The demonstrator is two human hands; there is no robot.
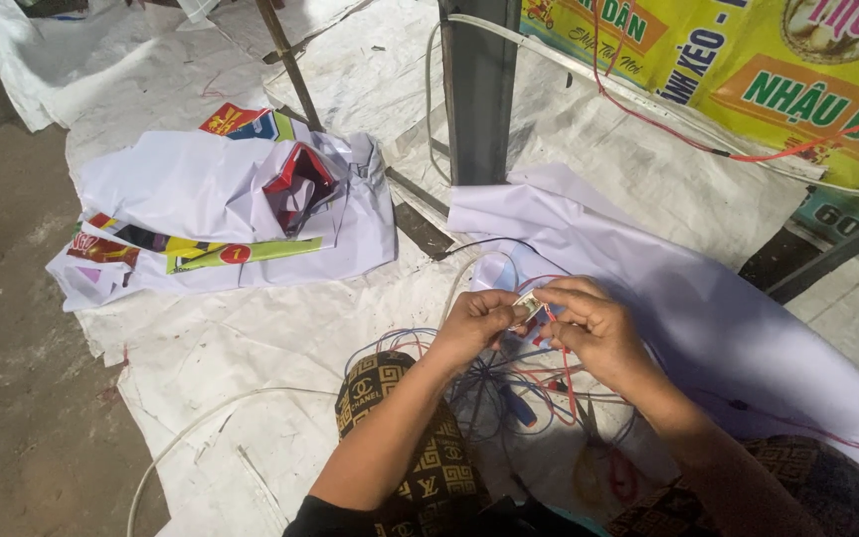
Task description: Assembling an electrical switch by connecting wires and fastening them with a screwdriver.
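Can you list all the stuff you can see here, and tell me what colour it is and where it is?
small part: one, pale with a bit of red, pinched between both hands
thin wires: a tangle, red, blue and dark, under the hands
crumpled banner sheet: one, white with red and yellow print, upper left
white sheet: one, plain, spread at right
ground cover: white, wrinkled, under everything
metal post: one, grey, upright at top centre
printed banner: one, yellow and green, top right
red cable: one, running across the banner
white cord: one, curving at lower left
patterned trousers: black and gold, bottom
left hand: fingers on the small part
right hand: fingers on the small part
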